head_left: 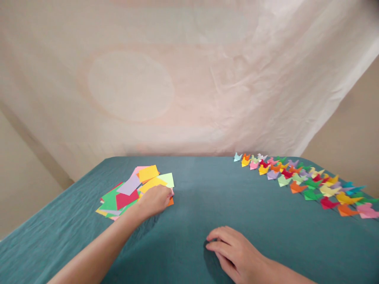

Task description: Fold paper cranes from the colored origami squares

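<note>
My left hand point(156, 200) reaches over the right side of a loose pile of coloured paper pieces point(109, 200). Its fingers are curled closed, and the hand hides whatever they may hold. A bit of pink paper shows by the fingertips, with an orange corner just below. Near the front of the table my right hand point(237, 252) rests, fingers loosely bent and apart, holding nothing. Yellow, light green, lilac, red and green pieces overlap in the pile.
Rows of small folded paper birds point(313, 184) in many colours stand along the table's right side. A blue-green cloth point(195, 197) covers the table. Behind its far edge hangs a pale, wrinkled sheet point(189, 86).
</note>
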The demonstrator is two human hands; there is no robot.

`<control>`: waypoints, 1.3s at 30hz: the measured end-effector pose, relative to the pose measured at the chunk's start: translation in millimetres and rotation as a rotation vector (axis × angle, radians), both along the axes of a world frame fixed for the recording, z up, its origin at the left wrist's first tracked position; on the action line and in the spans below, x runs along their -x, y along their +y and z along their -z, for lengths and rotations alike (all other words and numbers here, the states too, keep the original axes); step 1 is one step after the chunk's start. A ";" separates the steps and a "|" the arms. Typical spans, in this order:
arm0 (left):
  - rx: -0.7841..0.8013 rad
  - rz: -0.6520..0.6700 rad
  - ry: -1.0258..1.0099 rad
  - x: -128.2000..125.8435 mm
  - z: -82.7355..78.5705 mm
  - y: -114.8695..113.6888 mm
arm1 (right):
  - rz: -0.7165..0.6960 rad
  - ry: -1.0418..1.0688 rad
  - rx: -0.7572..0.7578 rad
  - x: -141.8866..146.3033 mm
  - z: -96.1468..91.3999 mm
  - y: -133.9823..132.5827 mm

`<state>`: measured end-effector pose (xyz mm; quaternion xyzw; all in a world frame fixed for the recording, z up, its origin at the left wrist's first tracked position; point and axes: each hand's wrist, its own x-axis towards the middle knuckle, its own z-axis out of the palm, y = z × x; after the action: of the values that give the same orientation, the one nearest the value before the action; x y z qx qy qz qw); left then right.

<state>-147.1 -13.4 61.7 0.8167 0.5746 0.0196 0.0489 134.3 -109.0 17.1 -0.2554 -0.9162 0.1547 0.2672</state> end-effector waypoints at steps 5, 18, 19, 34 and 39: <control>-0.061 -0.059 0.015 -1.1 -8.4 2.7 | -0.002 0.027 0.054 0.5 -0.3 0.9; 0.114 0.057 -0.650 -29.8 -8.5 -9.2 | 0.197 0.314 0.297 45.7 -7.4 69.2; 0.139 0.068 -0.689 -31.0 -8.1 -10.0 | 0.221 0.333 0.276 49.7 -6.2 75.4; 0.318 0.150 -0.853 -38.4 -5.8 -16.5 | 0.289 0.452 0.130 53.4 -4.0 84.0; 0.313 0.179 -0.791 -35.2 -0.3 -10.5 | 0.303 0.488 0.133 50.1 0.2 87.9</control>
<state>-111.8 -23.9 62.0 0.7756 0.4348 0.2395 0.3900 84.2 -21.1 16.9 -0.3616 -0.7641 0.2296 0.4824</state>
